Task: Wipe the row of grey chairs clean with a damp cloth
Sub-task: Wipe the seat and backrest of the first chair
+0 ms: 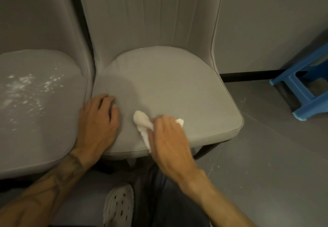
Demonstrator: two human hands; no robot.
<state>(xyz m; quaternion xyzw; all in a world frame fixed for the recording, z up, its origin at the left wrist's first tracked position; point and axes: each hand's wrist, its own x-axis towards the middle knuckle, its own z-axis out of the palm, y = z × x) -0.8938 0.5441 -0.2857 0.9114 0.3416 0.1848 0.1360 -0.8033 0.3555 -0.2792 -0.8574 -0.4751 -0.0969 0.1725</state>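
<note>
Head | blue stool (309, 61) right of grey chair (168, 84) | speckled chair (44, 129) left

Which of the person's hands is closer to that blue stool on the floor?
Right. The right hand, gripping the white cloth on the chair seat, lies left of the blue stool; the left hand rests farther left on the same seat.

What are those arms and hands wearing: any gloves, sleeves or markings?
No gloves: the left hand and right hand are bare. No sleeves show either; both forearms are uncovered to the picture's edge. The left forearm carries dark tattoo lines near the wrist. No watch or bracelet shows.
</note>
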